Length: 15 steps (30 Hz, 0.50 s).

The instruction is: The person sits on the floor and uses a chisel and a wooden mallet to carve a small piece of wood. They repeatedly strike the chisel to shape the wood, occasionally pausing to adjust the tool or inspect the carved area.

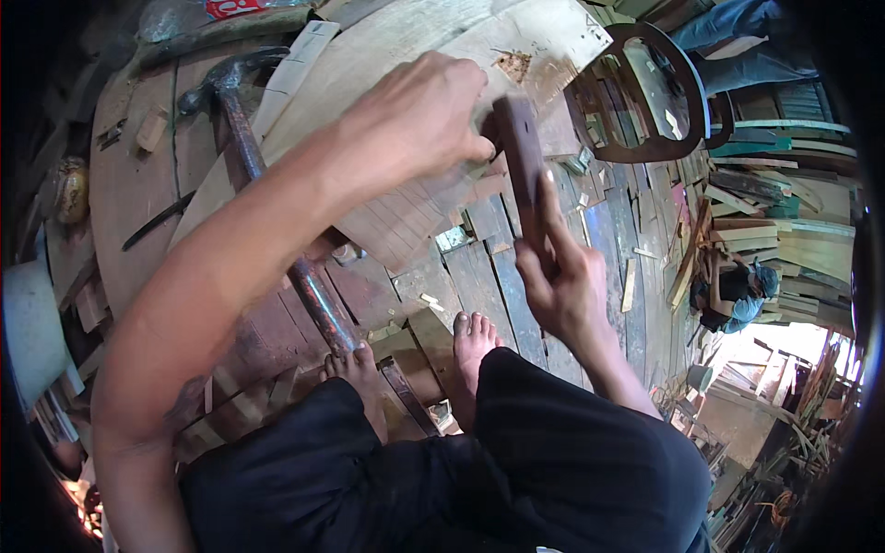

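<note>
My left hand (442,115) is curled at the edge of a pale wooden board (396,230) with pencil lines on it; its fingertips are mostly turned away, so what they grip is unclear. My right hand (572,286) grips a long dark wooden block (519,138), held upright just right of my left hand. A larger pale sheet of wood (350,64) lies beyond them, with shavings near its right corner. A hammer (247,143) with a worn metal handle lies left of the board, reaching down toward my bare left foot (355,382).
A dark curved frame (627,147) lies at upper right, near a person's blue-clad legs (737,64). Another person (737,295) in a cap sits beside stacked planks (802,230) at right. Scrap wood (737,433) covers the lower right. My right foot (475,350) rests on the plank floor (636,230).
</note>
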Each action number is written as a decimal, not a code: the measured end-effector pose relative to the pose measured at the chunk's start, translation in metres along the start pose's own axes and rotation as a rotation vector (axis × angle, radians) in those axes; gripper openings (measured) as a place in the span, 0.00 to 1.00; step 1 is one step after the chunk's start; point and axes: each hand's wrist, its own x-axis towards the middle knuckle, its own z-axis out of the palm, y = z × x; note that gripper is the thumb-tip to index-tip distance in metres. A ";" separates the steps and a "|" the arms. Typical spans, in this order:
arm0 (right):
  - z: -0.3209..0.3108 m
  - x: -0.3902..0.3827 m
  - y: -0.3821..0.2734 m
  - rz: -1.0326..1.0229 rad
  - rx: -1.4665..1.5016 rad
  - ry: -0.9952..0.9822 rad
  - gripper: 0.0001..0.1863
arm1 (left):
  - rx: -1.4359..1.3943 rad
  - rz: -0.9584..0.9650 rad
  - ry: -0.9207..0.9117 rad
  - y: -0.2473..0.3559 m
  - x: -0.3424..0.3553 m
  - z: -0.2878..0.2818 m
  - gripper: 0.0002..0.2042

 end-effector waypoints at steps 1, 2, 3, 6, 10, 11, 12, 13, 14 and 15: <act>0.002 0.007 -0.003 -0.020 -0.028 0.012 0.44 | -0.008 -0.037 -0.037 0.002 0.000 -0.002 0.23; 0.002 0.013 -0.005 -0.053 -0.052 0.025 0.43 | -0.010 -0.039 -0.030 0.000 0.001 -0.001 0.23; 0.009 0.009 0.006 -0.133 0.016 0.076 0.42 | 0.010 -0.033 -0.024 -0.001 0.001 0.001 0.23; -0.001 -0.018 0.011 -0.186 -0.008 0.115 0.42 | 0.023 0.046 0.030 0.001 0.006 0.005 0.23; 0.004 0.015 -0.003 -0.039 -0.068 -0.001 0.44 | 0.023 0.022 0.018 0.000 -0.003 0.000 0.22; 0.007 0.019 0.000 -0.079 -0.052 0.034 0.44 | 0.019 -0.004 0.003 0.002 -0.003 -0.005 0.22; 0.003 0.014 0.002 -0.079 -0.064 0.038 0.44 | 0.014 -0.029 -0.012 0.004 -0.002 -0.007 0.22; -0.003 0.003 0.003 -0.040 -0.039 0.017 0.44 | 0.007 -0.021 -0.005 0.005 0.003 -0.003 0.22; -0.004 -0.007 0.004 -0.008 0.004 -0.009 0.44 | 0.024 0.006 0.026 0.005 0.006 0.002 0.22; -0.004 -0.011 0.007 -0.142 0.020 0.056 0.44 | 0.039 0.036 0.057 0.003 0.007 0.004 0.23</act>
